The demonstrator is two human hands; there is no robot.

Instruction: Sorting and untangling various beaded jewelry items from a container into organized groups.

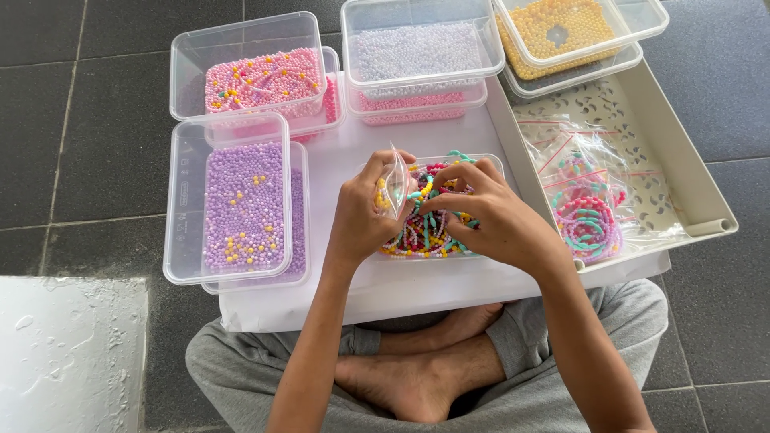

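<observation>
The left hand [362,210] pinches a small clear bag [396,191] at frame centre, fingers curled shut on its edge. The right hand [489,216] pinches a teal bracelet [423,195] at the bag's mouth, above a tub [496,163] of bracelets on a white board [345,152].

The hands [361,212] cover much of the bracelet tub [491,163], hiding its near contents. The top edge cuts off the yellow bead box [561,32]. The bagged bracelets [589,224] in the tray [690,184] blur behind crinkled plastic; their count is unclear.
</observation>
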